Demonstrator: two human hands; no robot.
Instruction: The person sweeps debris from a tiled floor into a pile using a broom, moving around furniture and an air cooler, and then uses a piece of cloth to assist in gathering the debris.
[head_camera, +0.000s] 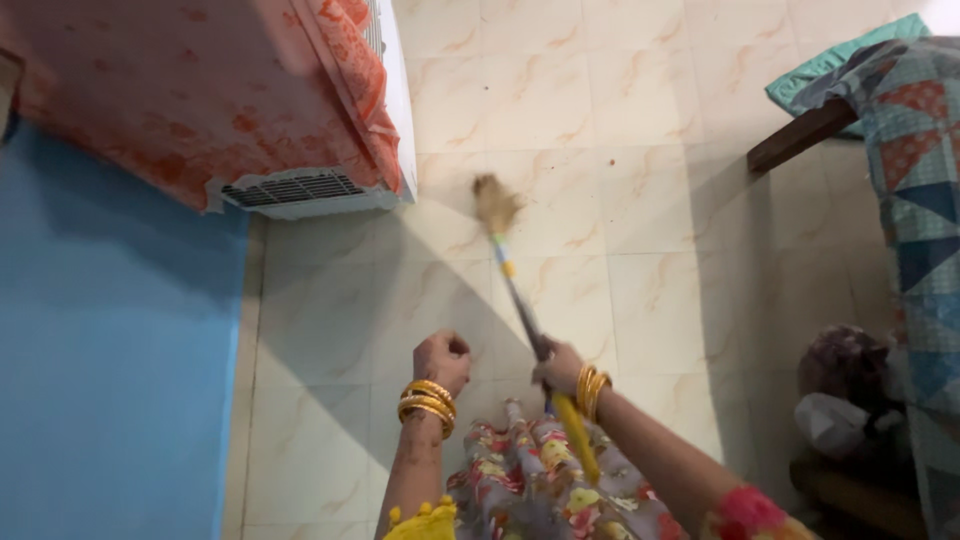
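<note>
Cream marbled floor tiles (620, 150) run from the blue wall (110, 380) at nine o'clock to a quilt-draped bed (915, 170) at three. A few dark specks near the white appliance (320, 190) at eleven look unswept, so I judge work remains. My right hand (557, 368) is clamped on the broom (520, 300), its bristles at twelve o'clock ahead. My left hand (443, 360) is curled into an empty fist, just left of the handle.
</note>
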